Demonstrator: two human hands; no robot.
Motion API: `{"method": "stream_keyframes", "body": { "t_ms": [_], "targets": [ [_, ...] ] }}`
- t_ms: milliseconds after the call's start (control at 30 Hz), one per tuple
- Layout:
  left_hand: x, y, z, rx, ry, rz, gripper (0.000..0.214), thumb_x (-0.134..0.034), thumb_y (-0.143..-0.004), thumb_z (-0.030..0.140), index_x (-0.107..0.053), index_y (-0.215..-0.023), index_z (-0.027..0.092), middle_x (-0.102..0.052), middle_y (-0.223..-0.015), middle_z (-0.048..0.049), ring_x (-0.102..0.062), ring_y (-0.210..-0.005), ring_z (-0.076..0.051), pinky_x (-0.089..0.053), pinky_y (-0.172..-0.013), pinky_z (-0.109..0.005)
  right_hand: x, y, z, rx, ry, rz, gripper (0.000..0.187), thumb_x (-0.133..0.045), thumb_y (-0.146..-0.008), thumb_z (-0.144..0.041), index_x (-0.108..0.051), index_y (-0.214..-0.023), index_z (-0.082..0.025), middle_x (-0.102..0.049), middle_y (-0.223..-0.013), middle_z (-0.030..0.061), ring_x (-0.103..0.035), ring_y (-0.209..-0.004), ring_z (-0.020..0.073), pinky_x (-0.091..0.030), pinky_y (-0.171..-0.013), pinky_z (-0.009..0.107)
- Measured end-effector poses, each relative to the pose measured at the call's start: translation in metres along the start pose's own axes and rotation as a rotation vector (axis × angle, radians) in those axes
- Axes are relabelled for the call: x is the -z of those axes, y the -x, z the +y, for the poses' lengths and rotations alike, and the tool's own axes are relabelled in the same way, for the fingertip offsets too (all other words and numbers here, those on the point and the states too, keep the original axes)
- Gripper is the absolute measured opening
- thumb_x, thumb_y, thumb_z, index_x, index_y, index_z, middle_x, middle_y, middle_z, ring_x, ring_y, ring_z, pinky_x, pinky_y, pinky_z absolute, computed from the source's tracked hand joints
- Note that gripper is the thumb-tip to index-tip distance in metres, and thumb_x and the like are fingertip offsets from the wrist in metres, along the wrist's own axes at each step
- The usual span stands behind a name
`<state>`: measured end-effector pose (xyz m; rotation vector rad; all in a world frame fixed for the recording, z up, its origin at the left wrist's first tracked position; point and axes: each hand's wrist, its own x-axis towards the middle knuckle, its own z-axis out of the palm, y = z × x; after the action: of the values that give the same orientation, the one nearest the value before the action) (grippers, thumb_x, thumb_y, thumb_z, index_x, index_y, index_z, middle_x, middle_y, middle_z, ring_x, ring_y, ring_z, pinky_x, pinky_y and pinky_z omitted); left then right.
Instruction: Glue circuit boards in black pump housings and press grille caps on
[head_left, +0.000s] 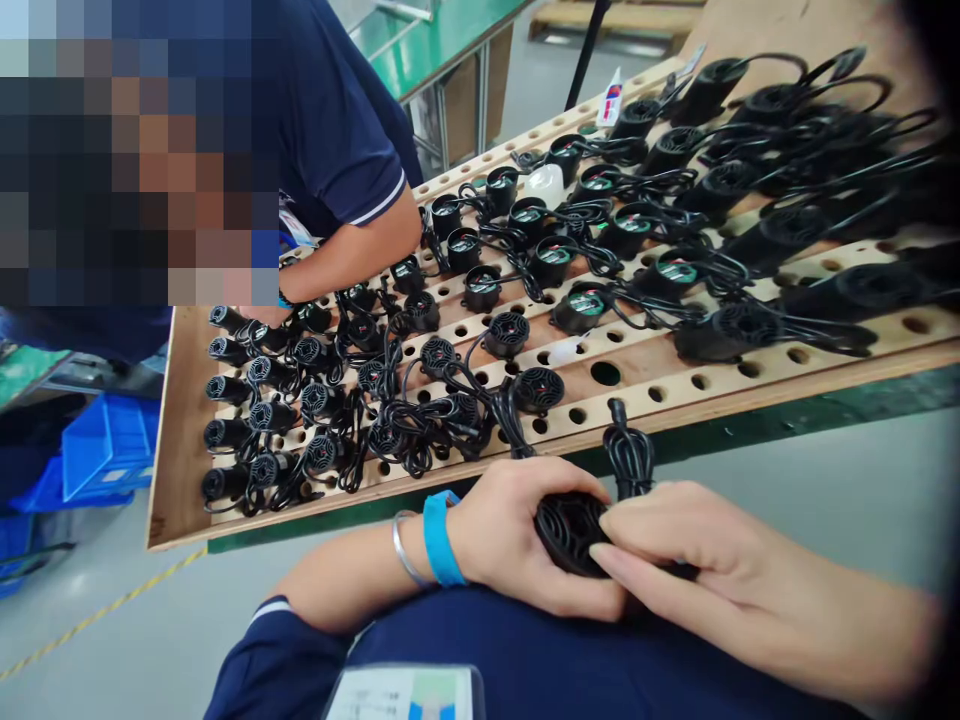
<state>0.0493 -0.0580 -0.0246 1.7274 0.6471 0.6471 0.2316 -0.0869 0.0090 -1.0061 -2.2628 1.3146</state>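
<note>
My left hand (517, 530) is wrapped round a black cylindrical device with a round slotted cap (566, 535), held in front of my body just off the board's near edge. My right hand (697, 545) pinches the right rim of that cap between thumb and fingers. A coiled black cable (630, 455) with a plug end sticks out beyond my right hand; whether my fingers also grip it is hidden. Closest on the board is a capped device (538, 388), standing upright.
A wooden board (606, 374) with rows of holes bears many black devices, some capped, some open with green circuit boards (585, 302) showing. A glue bottle (611, 98) stands at the far edge. A co-worker's arm (352, 250) reaches over the left side. Blue bins (105, 450) sit left.
</note>
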Motion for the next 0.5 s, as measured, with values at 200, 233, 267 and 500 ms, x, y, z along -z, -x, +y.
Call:
{"method": "stream_keyframes", "body": {
  "t_ms": [200, 233, 267, 500],
  "targets": [
    [-0.0007, 0.0013, -0.0028, 0.021, 0.008, 0.000, 0.044, -0.074, -0.055, 0.040, -0.065, -0.087, 0.012, -0.064, -0.069, -0.0028, -0.055, -0.056, -0.011, -0.050, -0.057, -0.022, -0.0037, -0.0029, 0.0025, -0.086, -0.200, -0.023, 0.049, -0.028, -0.099, -0.043, -0.028, -0.057, -0.018, -0.028, -0.050, -0.0034, -0.027, -0.047, 0.0075, -0.025, -0.048, 0.025],
    [-0.0010, 0.0017, -0.0030, 0.006, 0.011, 0.010, 0.043, -0.074, -0.055, 0.040, -0.065, -0.086, 0.012, -0.063, -0.068, -0.0024, -0.054, -0.055, -0.010, -0.049, -0.056, -0.021, -0.0043, -0.0032, 0.0023, -0.091, -0.226, -0.022, 0.048, -0.029, -0.099, -0.043, -0.029, -0.057, -0.018, -0.029, -0.050, -0.0036, -0.028, -0.046, 0.0073, -0.025, -0.048, 0.025],
    [-0.0014, 0.0022, -0.0030, -0.015, 0.017, 0.026, 0.042, -0.074, -0.056, 0.040, -0.065, -0.086, 0.012, -0.063, -0.068, -0.0022, -0.054, -0.055, -0.010, -0.048, -0.055, -0.021, -0.0047, -0.0035, 0.0017, -0.091, -0.246, -0.018, 0.048, -0.030, -0.098, -0.042, -0.030, -0.057, -0.018, -0.030, -0.049, -0.0038, -0.028, -0.046, 0.0071, -0.025, -0.047, 0.025],
    [-0.0052, 0.0058, -0.0023, -0.089, 0.010, 0.096, 0.042, -0.073, -0.058, 0.037, -0.063, -0.090, 0.011, -0.063, -0.067, -0.0012, -0.054, -0.052, -0.009, -0.049, -0.055, -0.020, -0.0060, -0.0039, -0.0027, -0.060, -0.299, 0.052, 0.044, -0.034, -0.096, -0.037, -0.030, -0.056, -0.019, -0.033, -0.049, -0.0042, -0.031, -0.046, 0.0064, -0.027, -0.048, 0.023]
  ]
}}
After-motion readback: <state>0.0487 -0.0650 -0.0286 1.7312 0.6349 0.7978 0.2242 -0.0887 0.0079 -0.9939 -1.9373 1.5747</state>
